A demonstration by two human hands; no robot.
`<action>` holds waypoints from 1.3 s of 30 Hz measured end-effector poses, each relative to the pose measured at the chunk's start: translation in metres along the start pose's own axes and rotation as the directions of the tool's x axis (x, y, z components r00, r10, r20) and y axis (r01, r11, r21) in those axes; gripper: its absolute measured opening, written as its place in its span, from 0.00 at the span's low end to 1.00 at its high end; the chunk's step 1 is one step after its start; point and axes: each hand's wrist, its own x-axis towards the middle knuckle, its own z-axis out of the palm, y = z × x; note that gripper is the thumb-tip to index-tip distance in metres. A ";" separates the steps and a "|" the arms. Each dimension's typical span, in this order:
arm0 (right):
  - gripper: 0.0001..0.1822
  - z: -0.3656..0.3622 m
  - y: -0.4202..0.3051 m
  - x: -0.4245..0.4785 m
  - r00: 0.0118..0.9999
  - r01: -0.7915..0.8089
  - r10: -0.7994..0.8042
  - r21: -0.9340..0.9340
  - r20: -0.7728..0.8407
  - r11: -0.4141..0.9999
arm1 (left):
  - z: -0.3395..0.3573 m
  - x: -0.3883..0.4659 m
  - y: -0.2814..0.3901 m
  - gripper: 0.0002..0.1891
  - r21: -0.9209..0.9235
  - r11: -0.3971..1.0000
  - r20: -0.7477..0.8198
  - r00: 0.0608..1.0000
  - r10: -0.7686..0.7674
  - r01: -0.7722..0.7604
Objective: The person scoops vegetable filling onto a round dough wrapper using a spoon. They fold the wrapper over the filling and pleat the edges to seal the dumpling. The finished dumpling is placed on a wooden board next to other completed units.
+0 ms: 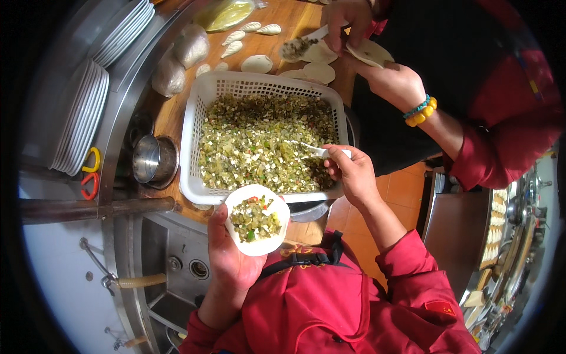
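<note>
On my left hand (236, 261) lies a round dough wrapper (258, 248) topped with chopped vegetable filling (254, 221), just beyond the near edge of the basket. My right hand (353, 175) grips the handle of a white spoon (325, 152) whose bowl end is in the filling. The white perforated plastic basket (189, 146) holds a thick layer of chopped green vegetables with white cubes (247, 146). Past the basket, flat dough wrappers (319, 73) and pleated dumplings (269, 29) lie on the wooden table (296, 13).
A co-worker's hands (398, 86) hold a wrapper and a spoon at the upper right. Steel bowls (147, 158) and plastic-wrapped bundles (192, 45) stand left of the basket. Stacked white plates (82, 119), scissors with coloured handles (90, 186) and a steel sink (177, 261) are further left.
</note>
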 end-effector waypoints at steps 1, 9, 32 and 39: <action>0.12 -0.001 0.004 0.001 1.000 0.022 -0.022 -0.012 0.000 1.000 | -0.001 0.001 0.000 0.33 0.023 1.000 0.008 1.000 0.015 -0.015; 0.12 0.007 0.004 -0.012 0.996 0.069 -0.068 0.015 -0.053 0.998 | 0.001 -0.003 0.001 0.33 0.059 0.995 0.050 0.996 0.073 -0.076; 0.14 0.035 -0.049 -0.119 0.892 0.439 -0.363 -0.320 0.271 0.840 | 0.001 0.006 0.004 0.28 -0.167 0.986 0.116 0.992 0.040 -0.020; 0.21 0.052 -0.021 -0.115 0.279 0.943 -0.611 -0.332 0.741 0.028 | 0.011 0.007 0.004 0.25 -0.217 0.975 0.081 0.995 0.054 -0.035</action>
